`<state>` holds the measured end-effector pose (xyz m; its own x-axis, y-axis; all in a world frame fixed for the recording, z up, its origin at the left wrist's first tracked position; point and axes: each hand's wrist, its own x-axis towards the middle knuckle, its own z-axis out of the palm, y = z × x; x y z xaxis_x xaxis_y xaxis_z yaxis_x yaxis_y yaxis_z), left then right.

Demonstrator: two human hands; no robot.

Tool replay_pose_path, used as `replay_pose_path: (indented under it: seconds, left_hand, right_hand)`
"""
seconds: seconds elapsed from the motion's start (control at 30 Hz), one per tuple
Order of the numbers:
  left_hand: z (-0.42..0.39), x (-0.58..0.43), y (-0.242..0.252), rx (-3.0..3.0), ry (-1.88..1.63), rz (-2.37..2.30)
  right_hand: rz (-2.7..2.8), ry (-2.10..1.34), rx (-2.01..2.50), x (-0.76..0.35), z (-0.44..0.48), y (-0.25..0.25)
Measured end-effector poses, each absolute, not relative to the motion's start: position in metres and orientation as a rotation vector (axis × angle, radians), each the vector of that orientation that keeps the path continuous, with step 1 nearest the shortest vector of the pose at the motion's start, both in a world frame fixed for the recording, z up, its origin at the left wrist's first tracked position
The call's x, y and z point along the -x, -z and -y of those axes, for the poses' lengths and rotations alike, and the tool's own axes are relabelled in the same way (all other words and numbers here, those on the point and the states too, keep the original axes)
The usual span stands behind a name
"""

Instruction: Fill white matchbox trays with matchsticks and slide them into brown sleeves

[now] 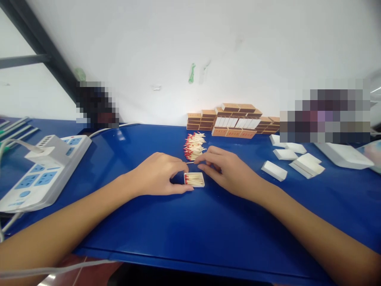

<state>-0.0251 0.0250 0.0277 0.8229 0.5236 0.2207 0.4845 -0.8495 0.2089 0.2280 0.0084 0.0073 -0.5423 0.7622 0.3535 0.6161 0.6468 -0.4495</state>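
Observation:
A small white matchbox tray (201,185) lies on the blue table, with red-tipped matches (193,178) in it. My left hand (163,174) curves round the tray's left end, its thumb along the near side and its fingers at the far side. Just beyond the tray, my right hand (226,171) pinches a thin match (189,163) between thumb and finger. Behind my hands lies a pile of loose matches (195,146), the red heads mostly toward the left.
Stacked brown matchboxes (233,132) stand against the white wall. White trays (274,171) lie scattered on the right of the blue table (178,226). A white power strip (38,178) with cables occupies the left side.

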Motion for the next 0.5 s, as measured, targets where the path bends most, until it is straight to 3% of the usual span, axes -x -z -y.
replay_pose_path:
  seconds: [0.5]
  left_hand:
    - [-0.029,0.026,-0.035,-2.670,-0.386,-0.827]
  right_hand:
    - [2.379,-0.438,1.222,-0.221,-0.022,0.000]
